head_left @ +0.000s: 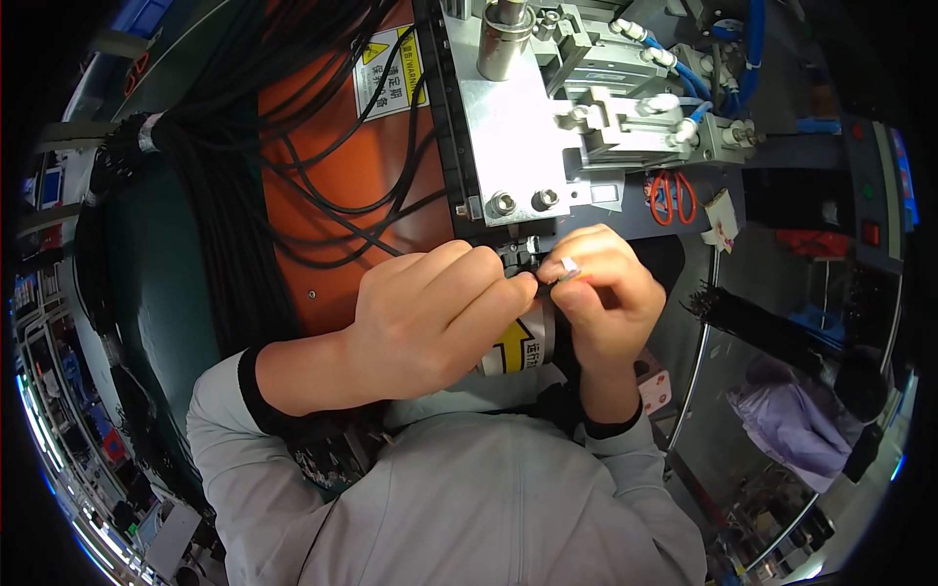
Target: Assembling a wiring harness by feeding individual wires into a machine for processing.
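My left hand (430, 313) is closed, its knuckles up and its fingertips pinched together just below the machine's metal head. What it pinches is mostly hidden by the fingers; a short dark stretch, like black cable, shows between the two hands. Close beside it, the thumb and forefinger of my right hand (608, 298) pinch a thin cable end (570, 271) that shows white with a bit of orange-yellow. Right behind the fingertips sits a small black and metal fixture (519, 256). Beneath the hands is a white cylinder (518, 350) with a yellow and black arrow label.
A bright metal plate (513, 137) with bolts and pneumatic cylinders (625, 127) stands ahead. Many black cables (210, 234) hang at left over an orange panel (313, 293). Red-handled scissors (672, 198) lie right of the machine. Further right are a cable bundle (772, 327) and purple cloth (791, 415).
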